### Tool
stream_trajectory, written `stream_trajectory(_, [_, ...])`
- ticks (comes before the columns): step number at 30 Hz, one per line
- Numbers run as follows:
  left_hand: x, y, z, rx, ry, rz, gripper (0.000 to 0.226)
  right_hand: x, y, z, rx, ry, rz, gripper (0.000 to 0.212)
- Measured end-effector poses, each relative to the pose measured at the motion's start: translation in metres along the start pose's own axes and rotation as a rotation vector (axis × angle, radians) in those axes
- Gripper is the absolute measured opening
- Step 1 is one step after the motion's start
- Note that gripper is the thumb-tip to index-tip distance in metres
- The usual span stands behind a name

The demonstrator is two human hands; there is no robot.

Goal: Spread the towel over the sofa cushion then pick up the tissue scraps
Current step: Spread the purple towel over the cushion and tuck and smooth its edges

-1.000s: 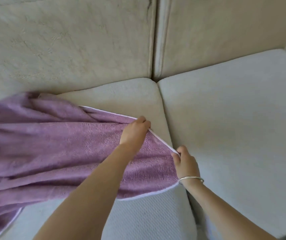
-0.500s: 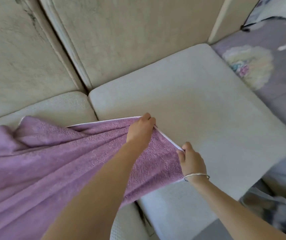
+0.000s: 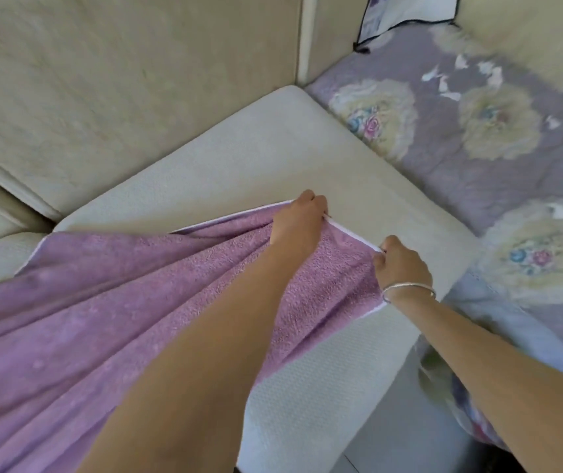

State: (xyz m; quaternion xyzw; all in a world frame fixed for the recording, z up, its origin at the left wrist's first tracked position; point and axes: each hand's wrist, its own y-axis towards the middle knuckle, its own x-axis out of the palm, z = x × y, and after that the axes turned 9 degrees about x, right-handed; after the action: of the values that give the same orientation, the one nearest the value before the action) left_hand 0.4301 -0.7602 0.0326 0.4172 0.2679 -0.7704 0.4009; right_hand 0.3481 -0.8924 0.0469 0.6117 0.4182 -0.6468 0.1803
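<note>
Towel (image 3: 109, 302) held at its white edge over the cushion (image 3: 239, 158).
Edge is pinched by left hand (image 3: 298, 218) and right hand (image 3: 399, 262); bare cushion lies beyond both, bulk trails left.

Head view, steeply downward, close
</note>
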Motion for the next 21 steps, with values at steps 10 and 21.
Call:
stream_trajectory(10, [0.044, -0.076, -0.076, -0.149, 0.08, -0.227, 0.055, 0.082, -0.035, -0.046, -0.169, -0.062, -0.224, 0.043])
stream_trajectory(21, [0.002, -0.182, -0.18, -0.397, 0.179, -0.295, 0.046, 0.131, -0.089, -0.112, -0.36, -0.109, -0.284, 0.041])
